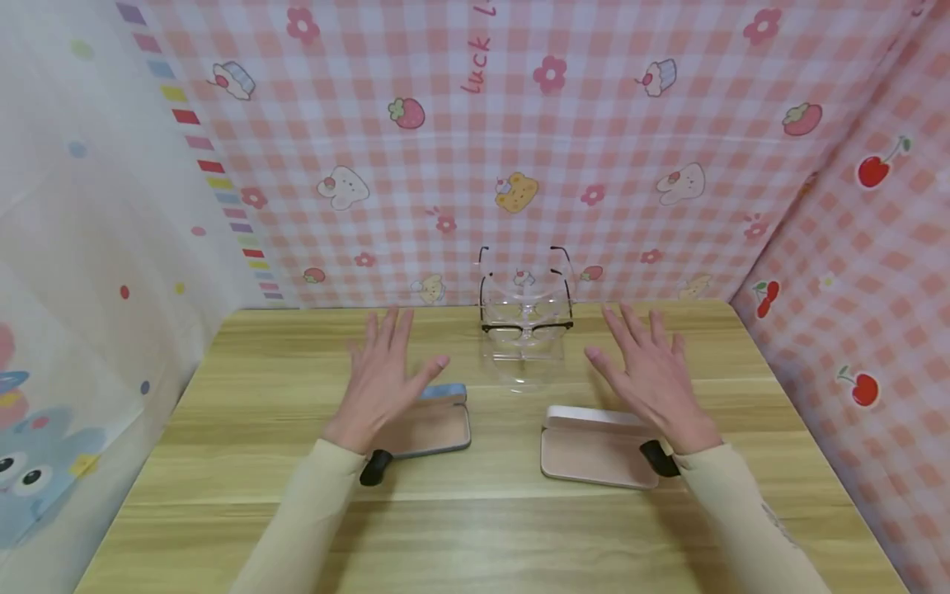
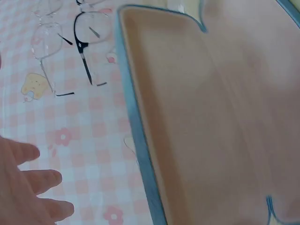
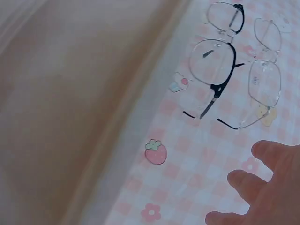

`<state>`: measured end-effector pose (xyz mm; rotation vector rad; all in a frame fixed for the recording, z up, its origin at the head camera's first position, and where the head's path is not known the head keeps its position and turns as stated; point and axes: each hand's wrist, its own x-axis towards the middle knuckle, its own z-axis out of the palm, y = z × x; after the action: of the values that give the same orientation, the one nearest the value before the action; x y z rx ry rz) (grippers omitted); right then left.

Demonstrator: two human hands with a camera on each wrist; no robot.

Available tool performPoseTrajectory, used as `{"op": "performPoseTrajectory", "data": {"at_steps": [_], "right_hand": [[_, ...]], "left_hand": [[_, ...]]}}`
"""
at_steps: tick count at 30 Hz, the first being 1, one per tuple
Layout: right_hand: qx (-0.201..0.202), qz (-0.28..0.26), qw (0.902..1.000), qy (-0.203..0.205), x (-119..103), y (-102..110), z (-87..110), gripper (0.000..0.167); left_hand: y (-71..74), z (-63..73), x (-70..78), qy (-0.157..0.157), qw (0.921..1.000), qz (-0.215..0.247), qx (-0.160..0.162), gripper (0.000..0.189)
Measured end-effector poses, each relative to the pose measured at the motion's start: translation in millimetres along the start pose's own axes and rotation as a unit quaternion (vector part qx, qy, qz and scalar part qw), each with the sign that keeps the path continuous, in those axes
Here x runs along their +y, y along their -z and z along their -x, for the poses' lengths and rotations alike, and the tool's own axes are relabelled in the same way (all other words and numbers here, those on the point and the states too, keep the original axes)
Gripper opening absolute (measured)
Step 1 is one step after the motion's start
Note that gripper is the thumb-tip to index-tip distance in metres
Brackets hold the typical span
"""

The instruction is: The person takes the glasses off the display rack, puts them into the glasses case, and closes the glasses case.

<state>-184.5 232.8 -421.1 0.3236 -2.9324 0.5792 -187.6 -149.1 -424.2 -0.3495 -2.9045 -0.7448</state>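
Observation:
With fingers spread, my left hand (image 1: 380, 379) is over the blue-lidded glasses case (image 1: 438, 429), which stands open with a beige lining and is partly hidden by the hand. My right hand (image 1: 656, 384), fingers likewise apart, overlaps the corner of an open white-lidded glasses case (image 1: 594, 458). Neither hand holds anything. Between and beyond them, a clear stand (image 1: 519, 384) bears two pairs of eyeglasses. In front are the black half-rim eyeglasses (image 1: 552, 326); the thin-rimmed eyeglasses (image 3: 265, 60) show most plainly in the right wrist view.
The wooden table (image 1: 460, 528) ends at the back against a pink checked cloth (image 1: 445, 165). A pale patterned cloth (image 1: 74, 247) hangs on the left, and another checked cloth (image 1: 853, 313) on the right. Each wrist carries a black strap-on piece (image 1: 376, 468).

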Motion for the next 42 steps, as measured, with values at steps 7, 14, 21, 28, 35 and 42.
{"op": "performPoseTrajectory", "data": {"at_steps": [7,14,21,28,35,42], "right_hand": [[0.026,-0.033,0.9991,0.008,-10.1,1.6,-10.5,0.076],[0.031,-0.085,0.9959,0.012,-15.2,7.1,-20.1,0.074],[0.022,-0.164,0.9861,0.001,-17.3,10.0,-28.7,0.070],[0.001,-0.225,0.9734,-0.043,-18.9,11.5,-33.9,0.069],[0.019,-0.272,0.9600,-0.062,-20.3,9.9,-42.2,0.068],[0.029,-0.305,0.9480,-0.085,-21.6,8.1,-51.4,0.074]], "left_hand": [[-0.5,-8.8,13.1,0.004,0.9931,0.116,0.018,0.092],[1.2,-19.1,26.4,0.012,0.9848,0.171,0.029,0.083],[0.0,-29.3,37.0,0.016,0.9705,0.237,0.044,0.069],[-3.7,-41.7,47.5,0.035,0.9481,0.313,0.042,0.059],[-6.0,-56.4,53.4,0.086,0.9117,0.400,0.041,0.049],[-12.2,-70.0,54.9,0.133,0.8533,0.503,0.032,0.042]]}}
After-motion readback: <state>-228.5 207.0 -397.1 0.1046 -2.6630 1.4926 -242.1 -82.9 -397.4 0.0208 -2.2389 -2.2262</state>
